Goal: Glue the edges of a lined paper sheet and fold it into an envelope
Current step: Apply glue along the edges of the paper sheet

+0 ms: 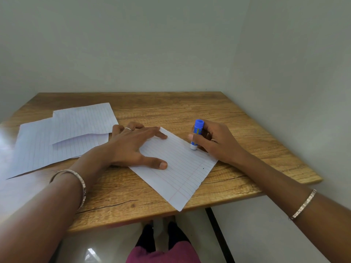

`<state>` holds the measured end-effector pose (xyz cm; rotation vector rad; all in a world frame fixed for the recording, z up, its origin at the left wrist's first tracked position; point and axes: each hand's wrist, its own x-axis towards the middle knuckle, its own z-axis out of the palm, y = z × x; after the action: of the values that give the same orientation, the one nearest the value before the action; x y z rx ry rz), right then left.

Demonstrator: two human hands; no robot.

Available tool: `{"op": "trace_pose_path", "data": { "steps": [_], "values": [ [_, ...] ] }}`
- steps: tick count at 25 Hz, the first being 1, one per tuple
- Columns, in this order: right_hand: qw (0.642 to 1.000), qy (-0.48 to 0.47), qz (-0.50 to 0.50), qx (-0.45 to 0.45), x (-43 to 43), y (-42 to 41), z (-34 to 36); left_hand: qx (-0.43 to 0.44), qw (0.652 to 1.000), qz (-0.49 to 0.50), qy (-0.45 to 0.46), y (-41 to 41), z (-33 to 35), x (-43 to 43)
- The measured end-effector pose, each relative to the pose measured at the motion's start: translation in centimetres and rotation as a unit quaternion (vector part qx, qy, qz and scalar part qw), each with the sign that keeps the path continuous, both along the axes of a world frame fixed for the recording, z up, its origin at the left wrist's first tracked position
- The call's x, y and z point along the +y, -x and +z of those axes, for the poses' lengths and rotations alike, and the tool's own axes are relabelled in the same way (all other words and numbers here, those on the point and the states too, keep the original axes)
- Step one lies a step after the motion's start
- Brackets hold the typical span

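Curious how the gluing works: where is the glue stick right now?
Right of centre in the head view, the right hand holds the glue stick upright, its tip at the right edge of the lined sheet, opposite the left hand.

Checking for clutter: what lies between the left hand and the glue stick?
Head view: only bare lined sheet lies between the left hand, pressing it flat, and the glue stick the right hand grips.
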<state>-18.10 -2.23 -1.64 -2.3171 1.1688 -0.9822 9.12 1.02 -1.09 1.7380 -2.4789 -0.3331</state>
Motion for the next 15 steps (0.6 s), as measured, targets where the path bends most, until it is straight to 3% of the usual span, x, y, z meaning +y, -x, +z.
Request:
{"op": "trace_pose_path", "data": {
  "steps": [15],
  "values": [
    [1.0, -0.014, -0.018, -0.015, 2.5, 3.3, -0.2, 0.002, 1.0, 0.002, 0.007, 0.0, 0.0, 0.1]
  ]
}}
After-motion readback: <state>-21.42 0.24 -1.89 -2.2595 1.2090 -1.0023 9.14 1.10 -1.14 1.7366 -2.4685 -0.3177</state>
